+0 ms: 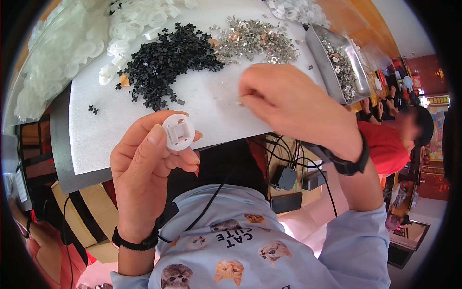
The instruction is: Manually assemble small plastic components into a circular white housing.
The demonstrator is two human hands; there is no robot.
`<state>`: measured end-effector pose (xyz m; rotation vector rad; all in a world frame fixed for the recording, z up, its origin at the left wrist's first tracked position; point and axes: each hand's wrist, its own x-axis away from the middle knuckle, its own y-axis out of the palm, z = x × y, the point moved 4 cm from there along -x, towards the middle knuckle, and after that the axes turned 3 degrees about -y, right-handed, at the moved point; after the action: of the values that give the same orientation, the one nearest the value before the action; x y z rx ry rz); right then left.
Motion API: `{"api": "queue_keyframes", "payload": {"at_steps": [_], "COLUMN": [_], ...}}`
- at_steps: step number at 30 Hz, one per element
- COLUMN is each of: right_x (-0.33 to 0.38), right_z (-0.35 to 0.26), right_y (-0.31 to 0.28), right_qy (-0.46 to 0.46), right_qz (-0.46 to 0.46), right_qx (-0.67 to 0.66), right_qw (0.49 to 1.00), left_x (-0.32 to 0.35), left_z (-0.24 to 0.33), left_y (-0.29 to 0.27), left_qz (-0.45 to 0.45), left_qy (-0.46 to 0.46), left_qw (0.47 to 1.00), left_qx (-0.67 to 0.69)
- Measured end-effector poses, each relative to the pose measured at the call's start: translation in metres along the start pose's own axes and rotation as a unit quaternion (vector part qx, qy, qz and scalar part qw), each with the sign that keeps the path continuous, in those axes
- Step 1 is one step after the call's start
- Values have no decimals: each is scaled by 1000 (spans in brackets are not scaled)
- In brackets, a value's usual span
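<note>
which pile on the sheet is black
The middle heap of cross-shaped pieces; the parts at left are whitish, the metal bits at right silvery.

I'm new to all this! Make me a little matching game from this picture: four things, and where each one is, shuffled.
Things:
1. White round piece
2. Black cross-shaped pieces
3. Metal tray
4. See-through bag

Places:
A. On the right, with small metal bits inside
B. Bulging at the far left
C. Held in the left hand
D. Heaped on the white sheet, left of a silver heap

Pairs: 1-C, 2-D, 3-A, 4-B
</note>
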<state>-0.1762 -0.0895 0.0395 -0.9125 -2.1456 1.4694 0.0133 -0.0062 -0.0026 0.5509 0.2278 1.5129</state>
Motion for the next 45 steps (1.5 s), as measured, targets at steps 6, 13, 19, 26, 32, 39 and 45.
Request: {"api": "queue_keyframes", "payload": {"at_steps": [6, 13, 19, 26, 32, 39, 45], "right_x": [-14, -2, -1, -8, -21, -22, -15], "right_z": [-1, -7, -9, -29, -54, -60, -60], "right_y": [14, 11, 21, 3, 14, 18, 26], "right_qy": [38, -21, -29, 19, 22, 18, -70], "right_qz": [-4, 25, 19, 18, -9, 23, 85], "right_qx": [15, 13, 78, -180, -271, -286, -182], "right_qw": [999, 999, 996, 983, 962, 958, 977], "left_x": [0, 0, -3, -4, -1, 1, 0], "left_z": [0, -3, -4, -6, -4, -5, -5], "left_y": [-6, -12, -11, -9, -4, -7, -8], "left_qz": [6, 9, -3, 3, 28, 39, 39], "left_qy": [1, -6, -8, -17, -13, -25, -29], "left_qw": [1000, 1000, 999, 999, 999, 999, 998], "left_qx": [-3, 11, 35, 27, 31, 27, 32]}}
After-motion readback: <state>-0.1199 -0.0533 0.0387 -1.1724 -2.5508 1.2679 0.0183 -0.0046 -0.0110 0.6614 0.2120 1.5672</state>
